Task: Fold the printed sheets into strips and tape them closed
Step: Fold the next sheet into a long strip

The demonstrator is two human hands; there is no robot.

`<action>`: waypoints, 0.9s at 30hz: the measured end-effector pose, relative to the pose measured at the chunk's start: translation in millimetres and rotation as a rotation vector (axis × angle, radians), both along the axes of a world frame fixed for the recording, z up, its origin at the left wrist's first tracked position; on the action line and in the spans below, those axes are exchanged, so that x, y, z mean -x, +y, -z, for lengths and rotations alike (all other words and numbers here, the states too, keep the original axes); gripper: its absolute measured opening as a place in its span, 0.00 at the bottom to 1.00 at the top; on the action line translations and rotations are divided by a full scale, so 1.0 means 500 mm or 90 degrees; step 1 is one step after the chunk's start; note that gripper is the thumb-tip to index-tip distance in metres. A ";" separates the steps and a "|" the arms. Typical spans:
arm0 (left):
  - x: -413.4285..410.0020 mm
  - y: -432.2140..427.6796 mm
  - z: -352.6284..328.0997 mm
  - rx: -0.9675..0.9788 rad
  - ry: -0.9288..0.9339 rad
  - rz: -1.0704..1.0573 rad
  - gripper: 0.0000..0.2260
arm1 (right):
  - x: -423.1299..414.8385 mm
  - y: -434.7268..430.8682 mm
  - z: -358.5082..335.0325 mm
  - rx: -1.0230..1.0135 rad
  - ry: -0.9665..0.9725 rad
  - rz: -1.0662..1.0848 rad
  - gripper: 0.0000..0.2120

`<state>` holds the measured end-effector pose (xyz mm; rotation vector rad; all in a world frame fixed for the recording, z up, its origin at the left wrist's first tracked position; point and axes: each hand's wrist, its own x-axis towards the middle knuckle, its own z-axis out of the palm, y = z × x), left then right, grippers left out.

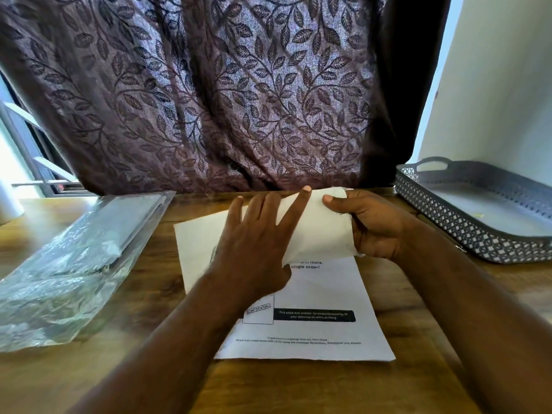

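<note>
A white printed sheet (pixel 322 297) lies on the wooden table (pixel 298 389) in front of me, its far right part curled up and over toward me. My right hand (pixel 373 225) grips that lifted part, thumb on top and fingers beneath. My left hand (pixel 257 243) lies flat with spread straight fingers, pressing on the sheet and the folded-over flap. Black print and a dark bar show on the near half of the sheet.
A clear plastic bag (pixel 68 264) with flat contents lies at the left. A grey perforated tray (pixel 478 216) with a handle stands at the right. A leaf-patterned curtain (pixel 224 100) hangs behind the table's far edge.
</note>
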<state>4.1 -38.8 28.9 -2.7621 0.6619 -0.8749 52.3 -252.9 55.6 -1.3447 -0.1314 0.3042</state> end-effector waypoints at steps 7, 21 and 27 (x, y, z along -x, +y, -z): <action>-0.005 0.018 -0.003 -0.008 -0.006 -0.028 0.55 | 0.010 0.009 -0.012 -0.082 -0.012 -0.082 0.18; -0.054 0.104 0.017 0.047 -0.010 -0.092 0.51 | -0.061 -0.072 0.044 0.231 -0.164 0.193 0.13; -0.070 0.128 0.031 0.065 0.024 -0.093 0.52 | -0.084 -0.061 0.079 0.684 -0.259 0.117 0.13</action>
